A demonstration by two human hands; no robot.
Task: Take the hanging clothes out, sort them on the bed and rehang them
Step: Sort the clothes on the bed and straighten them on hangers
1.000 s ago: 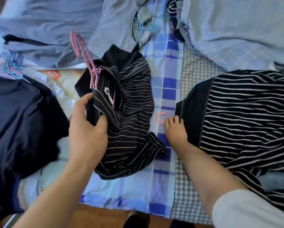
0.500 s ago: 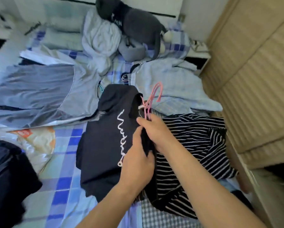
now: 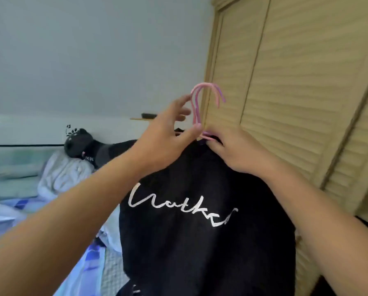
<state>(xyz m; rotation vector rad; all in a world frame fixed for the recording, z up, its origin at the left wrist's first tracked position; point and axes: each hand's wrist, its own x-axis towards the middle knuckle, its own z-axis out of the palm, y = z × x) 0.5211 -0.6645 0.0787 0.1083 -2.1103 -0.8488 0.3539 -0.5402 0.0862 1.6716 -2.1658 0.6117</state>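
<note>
Hands: left hand [image 3: 166,137] is raised with fingers spread loosely, its fingertips [image 3: 197,127] touching the pink hanger hooks [image 3: 202,97]; right hand [image 3: 234,150] is curled round the hanger necks at the collar, carrying the load.
Garment: black T-shirt [image 3: 200,242] hangs from the hooks in mid-air, between the forearms, white script lettering [image 3: 178,206] across its chest.
Hangers: more than one smooth, thin pink hook, curved like question marks; the exact count is unclear.
Fabric: soft, matte, draping in loose folds.
Progress: by my reading, the sorting is behind for this bundle and rehanging is under way; the hooks are not yet on a rail.
Left to do: clothes remain on the bed [image 3: 87,263], with its blue checked sheet.
Wardrobe: slatted, pale wooden doors [image 3: 296,82], just beyond the hooks.
Far end: crumpled pale bedding [image 3: 61,174] and a dark soft item [image 3: 80,144] against the wall.
</note>
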